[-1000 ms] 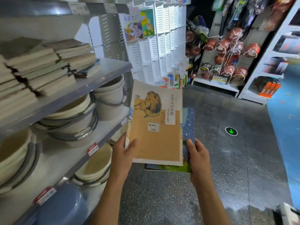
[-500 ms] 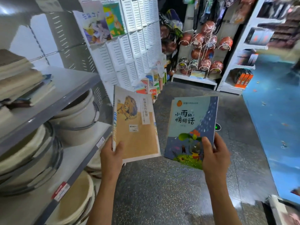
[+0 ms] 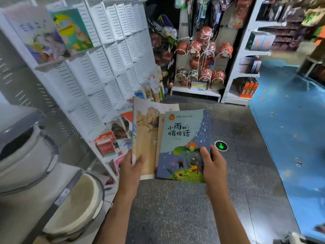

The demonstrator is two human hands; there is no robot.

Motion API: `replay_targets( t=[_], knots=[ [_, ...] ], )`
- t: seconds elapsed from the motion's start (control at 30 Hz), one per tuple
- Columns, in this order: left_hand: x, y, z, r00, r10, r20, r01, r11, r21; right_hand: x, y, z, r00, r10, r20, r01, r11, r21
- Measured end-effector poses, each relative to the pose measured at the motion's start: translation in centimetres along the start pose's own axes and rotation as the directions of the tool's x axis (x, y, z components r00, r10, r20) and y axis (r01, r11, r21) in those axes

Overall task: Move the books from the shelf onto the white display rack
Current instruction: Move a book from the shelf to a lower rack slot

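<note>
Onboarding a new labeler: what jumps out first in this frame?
Two picture books held up at centre: the blue rain book gripped by the right hand, overlapping the lion book gripped by the left hand. Left of them runs the white display rack, mostly bare pockets with a few books. Behind, netted basketballs hang on a far wall rack.
</note>
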State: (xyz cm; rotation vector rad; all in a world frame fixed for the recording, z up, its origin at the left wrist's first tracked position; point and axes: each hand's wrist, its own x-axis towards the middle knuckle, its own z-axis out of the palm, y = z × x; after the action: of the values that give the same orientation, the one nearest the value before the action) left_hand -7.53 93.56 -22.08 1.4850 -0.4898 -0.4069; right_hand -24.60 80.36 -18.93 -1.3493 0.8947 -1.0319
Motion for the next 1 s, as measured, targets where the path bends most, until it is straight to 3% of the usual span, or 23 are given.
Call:
replay_targets(
  t=[0.2,0.37,0.53,0.67,0.83,1.0],
  knots=[
    [5.2,-0.2,8.2,0.977,-0.208,0.037,0.211,0.958,-0.192,10.6,0.9,-1.8,0.99,0.104,0.09,-0.108,0.993,0.04],
    [9.4,-0.1,12.1,0.969,-0.207,0.138,0.232,0.953,-0.195,15.9,1.6,-0.8,0.972,0.163,0.168,-0.174,0.983,0.054],
    [14.7,-1.3,14.5,0.954,-0.202,0.223,0.245,0.951,-0.186,22.2,3.1,1.1,0.982,0.104,0.16,-0.089,0.991,-0.095],
    [21.0,-2.7,16.1,0.944,-0.251,0.212,0.307,0.904,-0.297,27.9,4.2,4.0,0.992,0.014,0.122,0.015,0.972,-0.236],
    [30.3,-2.1,18.3,0.955,-0.166,0.247,0.233,0.934,-0.272,37.2,5.5,8.8,0.996,-0.016,0.083,0.046,0.926,-0.374],
    [39.6,-0.3,18.3,0.97,-0.103,0.218,0.156,0.958,-0.242,44.1,3.2,14.6,0.994,-0.043,0.097,0.075,0.932,-0.355]
  ],
)
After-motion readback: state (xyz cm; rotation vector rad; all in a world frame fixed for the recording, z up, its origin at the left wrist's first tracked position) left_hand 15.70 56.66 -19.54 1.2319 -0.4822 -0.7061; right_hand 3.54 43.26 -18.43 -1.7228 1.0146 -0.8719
